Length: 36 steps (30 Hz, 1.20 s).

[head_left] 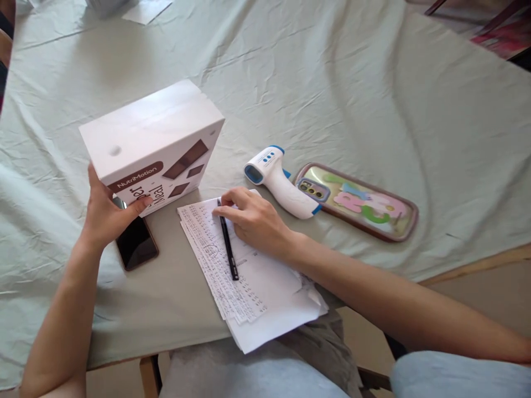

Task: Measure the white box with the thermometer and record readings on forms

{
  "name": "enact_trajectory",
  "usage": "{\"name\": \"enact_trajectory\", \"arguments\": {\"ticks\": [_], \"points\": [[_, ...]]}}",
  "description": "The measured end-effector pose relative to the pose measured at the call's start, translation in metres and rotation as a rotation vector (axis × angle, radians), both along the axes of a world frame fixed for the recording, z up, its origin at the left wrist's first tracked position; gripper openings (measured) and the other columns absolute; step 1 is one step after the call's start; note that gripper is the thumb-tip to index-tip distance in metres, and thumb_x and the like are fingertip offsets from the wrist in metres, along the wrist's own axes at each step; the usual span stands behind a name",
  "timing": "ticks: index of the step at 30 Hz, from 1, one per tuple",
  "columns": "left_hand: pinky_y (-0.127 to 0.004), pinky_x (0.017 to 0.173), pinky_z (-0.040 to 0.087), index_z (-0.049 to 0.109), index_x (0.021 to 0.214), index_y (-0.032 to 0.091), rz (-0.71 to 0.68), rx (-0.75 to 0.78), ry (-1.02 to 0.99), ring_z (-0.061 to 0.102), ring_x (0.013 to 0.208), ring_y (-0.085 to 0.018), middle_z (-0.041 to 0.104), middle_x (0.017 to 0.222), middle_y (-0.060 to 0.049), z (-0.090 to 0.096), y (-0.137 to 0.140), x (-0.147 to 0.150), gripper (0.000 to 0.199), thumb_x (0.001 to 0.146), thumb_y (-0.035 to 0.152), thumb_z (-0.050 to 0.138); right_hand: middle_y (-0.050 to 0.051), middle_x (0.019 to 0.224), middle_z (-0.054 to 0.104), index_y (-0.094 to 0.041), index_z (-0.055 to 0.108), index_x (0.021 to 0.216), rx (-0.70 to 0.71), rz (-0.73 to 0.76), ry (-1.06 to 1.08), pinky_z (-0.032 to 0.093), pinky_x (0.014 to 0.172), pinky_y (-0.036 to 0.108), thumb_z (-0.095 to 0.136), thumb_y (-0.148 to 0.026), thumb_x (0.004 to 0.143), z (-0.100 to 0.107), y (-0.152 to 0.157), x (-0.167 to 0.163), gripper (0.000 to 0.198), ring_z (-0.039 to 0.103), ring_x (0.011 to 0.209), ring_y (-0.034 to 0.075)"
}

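Note:
My left hand (108, 213) is closed around the lower left corner of a white NutriMotion box (153, 130). The thumb presses on the printed side, and the fingers are mostly hidden behind the box. A black pen (229, 249) lies across handwritten sheets of paper (207, 260), pointing roughly toward my body. At the pen's far end, my right hand (255, 221) rests on the papers with thumb and forefinger closed at the pen. Partly under my left hand is a dark smartphone (138, 243), close beside the box.
A white and blue infrared thermometer (282, 182) lies right of the papers, its handle against a phone in a colourful case (365, 204). A pale green cloth (298, 72) covers the table. At the far edge are a white paper (147, 10) and a blurred container (103, 5).

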State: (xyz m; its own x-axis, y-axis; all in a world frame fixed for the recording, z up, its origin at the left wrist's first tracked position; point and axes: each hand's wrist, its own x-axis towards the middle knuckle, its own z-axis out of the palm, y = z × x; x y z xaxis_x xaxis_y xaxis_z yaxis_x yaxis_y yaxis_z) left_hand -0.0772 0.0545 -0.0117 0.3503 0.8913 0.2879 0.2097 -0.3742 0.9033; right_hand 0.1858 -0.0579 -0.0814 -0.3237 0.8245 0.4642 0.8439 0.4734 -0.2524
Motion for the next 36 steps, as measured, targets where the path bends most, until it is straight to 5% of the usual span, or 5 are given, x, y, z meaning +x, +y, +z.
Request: {"name": "enact_trajectory", "arguments": {"ticks": [10, 16, 24, 28, 36], "points": [[-0.035, 0.082, 0.06, 0.053, 0.117, 0.025, 0.123, -0.058, -0.502, 0.07, 0.092, -0.022, 0.069, 0.089, 0.0, 0.027, -0.047, 0.03, 0.042, 0.081, 0.042, 0.066, 0.006, 0.076, 0.059, -0.022, 0.06, 0.075, -0.025, 0.059, 0.197, 0.042, 0.062, 0.03, 0.039, -0.004, 0.085, 0.0, 0.001, -0.007, 0.029, 0.054, 0.07, 0.018], [-0.039, 0.087, 0.06, 0.047, 0.13, 0.028, 0.07, -0.311, -0.521, 0.068, 0.104, -0.025, 0.07, 0.106, -0.002, 0.013, -0.049, 0.035, 0.055, 0.08, 0.041, 0.067, 0.005, 0.072, 0.058, -0.022, 0.055, 0.069, -0.028, 0.059, 0.16, 0.04, 0.058, 0.029, 0.041, -0.008, 0.085, 0.002, 0.001, -0.003, 0.025, 0.054, 0.069, 0.018], [-0.039, 0.091, 0.058, 0.039, 0.141, 0.032, 0.095, -0.184, -0.389, 0.065, 0.112, -0.025, 0.065, 0.122, -0.004, -0.01, -0.028, 0.025, 0.066, 0.082, 0.046, 0.066, 0.004, 0.074, 0.06, -0.023, 0.059, 0.073, -0.119, -0.031, 0.163, 0.046, 0.065, 0.029, 0.039, -0.002, 0.079, 0.005, 0.002, 0.007, 0.03, 0.059, 0.07, 0.017], [-0.039, 0.095, 0.056, 0.035, 0.144, 0.034, 0.074, -0.156, -0.36, 0.064, 0.115, -0.024, 0.064, 0.125, -0.004, -0.013, -0.028, 0.022, 0.067, 0.085, 0.047, 0.064, 0.016, 0.096, 0.065, -0.018, 0.062, 0.102, 0.002, -0.397, 0.118, 0.047, 0.081, 0.039, 0.047, -0.014, 0.085, 0.031, 0.006, 0.025, 0.023, 0.061, 0.096, 0.028], [-0.039, 0.095, 0.056, 0.034, 0.144, 0.034, 0.065, -0.135, -0.359, 0.063, 0.116, -0.025, 0.064, 0.127, -0.005, -0.012, -0.028, 0.023, 0.07, 0.084, 0.05, 0.065, 0.024, 0.093, 0.07, -0.016, 0.063, 0.091, -0.577, -0.724, -0.217, 0.034, 0.059, 0.037, 0.058, -0.044, 0.086, 0.05, 0.001, 0.046, 0.029, 0.064, 0.076, 0.03]]}}
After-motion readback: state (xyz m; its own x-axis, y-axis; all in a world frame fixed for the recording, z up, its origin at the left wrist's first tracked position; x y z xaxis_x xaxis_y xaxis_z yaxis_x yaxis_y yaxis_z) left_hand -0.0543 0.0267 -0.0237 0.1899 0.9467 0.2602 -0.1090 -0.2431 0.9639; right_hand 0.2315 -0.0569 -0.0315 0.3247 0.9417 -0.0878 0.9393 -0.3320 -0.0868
